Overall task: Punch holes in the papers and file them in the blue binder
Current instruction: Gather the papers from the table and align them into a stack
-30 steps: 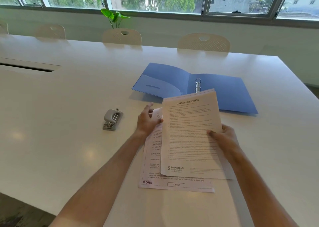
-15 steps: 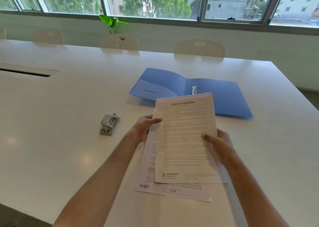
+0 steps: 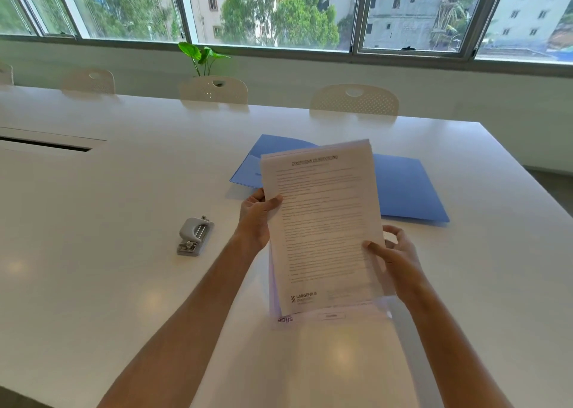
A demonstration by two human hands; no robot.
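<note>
I hold a stack of printed papers (image 3: 322, 227) tilted up above the white table (image 3: 124, 252). My left hand (image 3: 255, 218) grips the stack's left edge, thumb on the front. My right hand (image 3: 393, 258) pinches its right edge lower down. A sheet with upside-down print shows at the bottom of the stack. The blue binder (image 3: 406, 187) lies open on the table behind the papers, which hide its rings. A grey hole punch (image 3: 194, 236) sits on the table to the left of my left hand.
White chairs (image 3: 355, 100) line the table's far side below a row of windows. A green plant (image 3: 203, 57) stands behind one chair. A cable slot (image 3: 46, 143) lies at far left. The table's right edge runs diagonally.
The papers have risen off the table from lying flat to tilted up in both hands, and now cover the binder's rings. My left hand went from touching the lower sheets to gripping the stack.
</note>
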